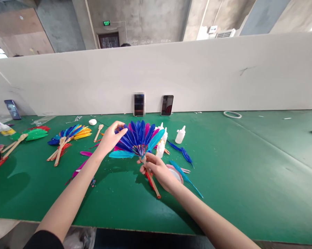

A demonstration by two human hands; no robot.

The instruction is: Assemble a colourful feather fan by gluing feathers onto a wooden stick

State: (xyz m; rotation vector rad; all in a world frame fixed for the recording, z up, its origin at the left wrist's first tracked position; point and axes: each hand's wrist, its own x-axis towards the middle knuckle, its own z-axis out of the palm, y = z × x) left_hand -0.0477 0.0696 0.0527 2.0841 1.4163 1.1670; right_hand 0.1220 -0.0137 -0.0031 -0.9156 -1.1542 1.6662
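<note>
A feather fan (138, 136) stands upright in front of me, with dark blue feathers in the middle, magenta ones behind and a turquoise feather on each side. My right hand (157, 168) is closed round the top of its wooden handle (154, 186), just under the feather roots. At the fan's upper left, my left hand (111, 136) pinches a dark blue feather between thumb and fingers. Right behind the fan are small white squeeze bottles (160, 149), partly hidden. Loose feathers, one turquoise (188, 180) and one dark blue (187, 156), lie to the right.
A roll of tape (180, 176) lies beside my right wrist. Finished-looking feather fans (61, 141) and a wooden stick (98, 133) are on the green table (236, 173) at left. Phones (167, 105) lean against the white partition (197, 76). A white ring (232, 114) lies at back right.
</note>
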